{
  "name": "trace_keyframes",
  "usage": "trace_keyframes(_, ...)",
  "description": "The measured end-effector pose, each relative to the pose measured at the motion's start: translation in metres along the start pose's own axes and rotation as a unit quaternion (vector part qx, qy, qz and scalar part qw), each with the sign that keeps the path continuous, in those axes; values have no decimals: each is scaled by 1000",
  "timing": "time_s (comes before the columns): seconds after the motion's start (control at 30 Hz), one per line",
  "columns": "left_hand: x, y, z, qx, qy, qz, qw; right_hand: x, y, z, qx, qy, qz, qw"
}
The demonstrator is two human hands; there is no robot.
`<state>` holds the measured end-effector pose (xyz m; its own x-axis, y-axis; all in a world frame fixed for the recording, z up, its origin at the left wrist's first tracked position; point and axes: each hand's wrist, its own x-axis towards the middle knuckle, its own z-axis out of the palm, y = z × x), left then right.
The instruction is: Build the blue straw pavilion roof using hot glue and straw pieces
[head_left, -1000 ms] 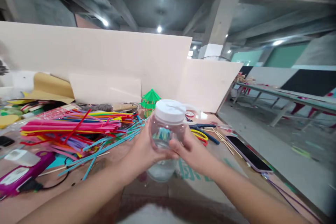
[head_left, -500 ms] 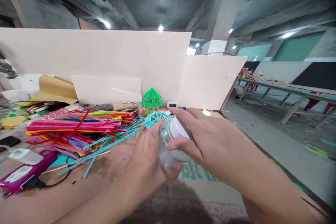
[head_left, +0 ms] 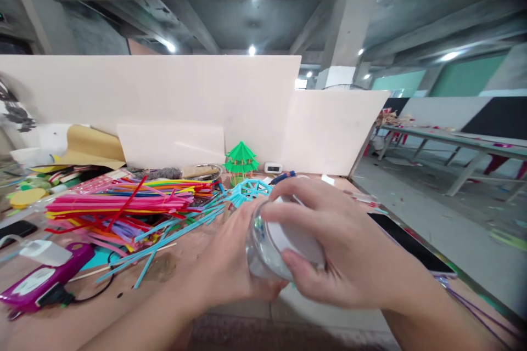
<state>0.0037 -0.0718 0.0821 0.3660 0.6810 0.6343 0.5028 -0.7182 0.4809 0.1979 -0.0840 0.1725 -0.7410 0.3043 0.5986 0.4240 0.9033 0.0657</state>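
Note:
Both hands hold a clear plastic jar (head_left: pixel 260 247) above the table's near edge. My left hand (head_left: pixel 224 260) is wrapped round the jar's body from the left and below. My right hand (head_left: pixel 329 247) is closed over its white lid (head_left: pixel 294 238), fingers curled round the rim. The jar is tilted toward me. What is inside it I cannot make out.
A heap of coloured straws (head_left: pixel 123 203) covers the table's left half. A green paper pagoda (head_left: pixel 241 162) and a light blue straw frame (head_left: pixel 249 189) stand behind the jar. A magenta device (head_left: pixel 39 282) lies at the left, a black phone (head_left: pixel 411 241) at the right. White boards (head_left: pixel 164 98) wall the back.
The jar stood upright held by both hands at its body; my right hand has moved up onto the lid and the jar has tilted toward me.

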Motion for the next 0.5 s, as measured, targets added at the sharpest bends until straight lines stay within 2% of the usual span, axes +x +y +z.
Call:
trace_keyframes(0.07,-4,-2,1,-12,1,8,1000,-6,-9,-13,33,-39,-44,998)
trace_keyframes(0.13,-8,-4,1,-24,14,-4,1000,-11,-16,-21,26,-40,-59,997)
trace_keyframes(0.27,-10,-4,1,-29,43,-24,998,-13,-16,-15,-92,0,29,995)
trace_keyframes(0.4,-11,-4,0,-27,51,-35,998,-12,-9,-3,-167,-20,118,979)
trace_keyframes(0.5,-13,-4,1,-33,38,-24,998,-14,-10,-3,-163,-26,111,980)
